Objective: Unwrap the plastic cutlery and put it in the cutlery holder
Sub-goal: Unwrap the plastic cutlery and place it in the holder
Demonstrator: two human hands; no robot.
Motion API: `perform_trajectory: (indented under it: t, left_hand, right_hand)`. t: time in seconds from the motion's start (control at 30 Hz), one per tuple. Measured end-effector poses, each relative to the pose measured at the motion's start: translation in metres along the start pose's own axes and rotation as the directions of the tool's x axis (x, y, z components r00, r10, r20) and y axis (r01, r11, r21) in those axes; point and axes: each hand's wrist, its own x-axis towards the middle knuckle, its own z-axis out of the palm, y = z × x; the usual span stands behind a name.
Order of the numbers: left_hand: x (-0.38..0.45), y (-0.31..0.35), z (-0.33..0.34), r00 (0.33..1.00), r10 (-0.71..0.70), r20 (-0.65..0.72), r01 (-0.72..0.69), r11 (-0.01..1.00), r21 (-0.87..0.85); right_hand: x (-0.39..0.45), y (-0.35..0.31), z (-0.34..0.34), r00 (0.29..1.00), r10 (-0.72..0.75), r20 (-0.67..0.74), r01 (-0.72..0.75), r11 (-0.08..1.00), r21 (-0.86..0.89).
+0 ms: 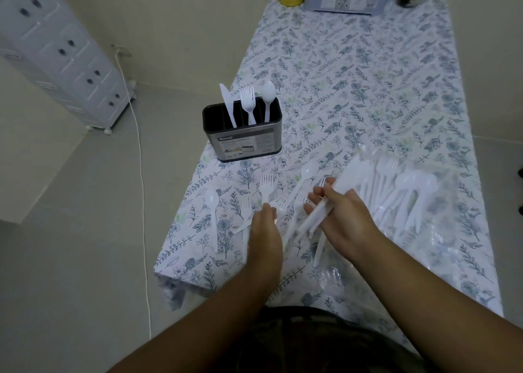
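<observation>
Beyond both hands, black-and-steel oblong cutlery holder [243, 130] is standing on floral-clothed surface [368, 89], already carrying white plastic knife, fork, spoon. Right hand [343, 218] is gripping bundle of white plastic cutlery [325, 211], fingers curled around it. Left hand [264, 231] is hovering open beside it, above loose white forks [266, 187].
</observation>
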Motion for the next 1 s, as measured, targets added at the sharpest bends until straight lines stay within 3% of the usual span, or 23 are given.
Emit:
perform_trajectory:
  t: [0.03, 0.07, 0.13, 0.2, 0.33, 0.43, 0.53, 0.63, 0.77, 0.83, 1.0]
  left_hand:
    - [0.003, 0.008, 0.006, 0.980, -0.197, 0.027, 0.198, 0.956, -0.217]
    - [0.008, 0.013, 0.010, 0.939, -0.329, 0.099, 0.341, 0.850, -0.401]
    - [0.011, 0.022, 0.018, 0.897, -0.371, 0.239, 0.438, 0.682, -0.586]
    - [0.012, 0.026, 0.025, 0.916, -0.323, 0.238, 0.399, 0.674, -0.622]
    - [0.003, 0.026, 0.026, 0.956, -0.248, 0.154, 0.292, 0.827, -0.481]
    - [-0.005, 0.025, 0.016, 0.999, -0.019, 0.027, 0.022, 0.993, -0.114]
    - [-0.009, 0.027, 0.009, 0.969, 0.228, 0.092, -0.238, 0.965, 0.108]
    - [-0.010, 0.029, 0.007, 0.958, 0.229, 0.173, -0.257, 0.952, 0.165]
    - [-0.005, 0.026, 0.002, 0.954, 0.248, 0.169, -0.279, 0.942, 0.188]
    - [-0.003, 0.026, -0.002, 0.952, 0.248, 0.180, -0.276, 0.949, 0.154]
    - [0.007, 0.042, -0.020, 0.899, 0.392, 0.196, -0.427, 0.884, 0.190]
  right_hand:
    - [-0.004, -0.001, 0.011, 0.999, -0.024, 0.026, 0.024, 1.000, 0.001]
    - [-0.009, -0.001, 0.020, 0.998, -0.034, 0.054, 0.035, 0.999, -0.011]
    - [-0.018, 0.005, 0.033, 0.994, -0.044, 0.100, 0.057, 0.990, -0.132]
    - [-0.024, 0.012, 0.040, 0.989, -0.049, 0.136, 0.082, 0.964, -0.252]
    - [-0.024, 0.004, 0.036, 0.993, -0.018, 0.116, 0.050, 0.959, -0.278]
    - [-0.020, 0.004, 0.026, 0.995, 0.012, 0.099, 0.033, 0.900, -0.435]
    - [-0.024, 0.012, 0.020, 0.993, 0.059, 0.101, 0.017, 0.780, -0.625]
    - [-0.028, 0.018, 0.017, 0.993, 0.078, 0.087, 0.009, 0.691, -0.723]
    - [-0.028, 0.017, 0.016, 0.993, 0.106, 0.055, -0.038, 0.712, -0.701]
    - [-0.028, 0.018, 0.019, 0.988, 0.111, 0.110, -0.004, 0.722, -0.692]
    - [-0.015, 0.016, 0.030, 0.969, 0.072, 0.237, 0.133, 0.658, -0.741]
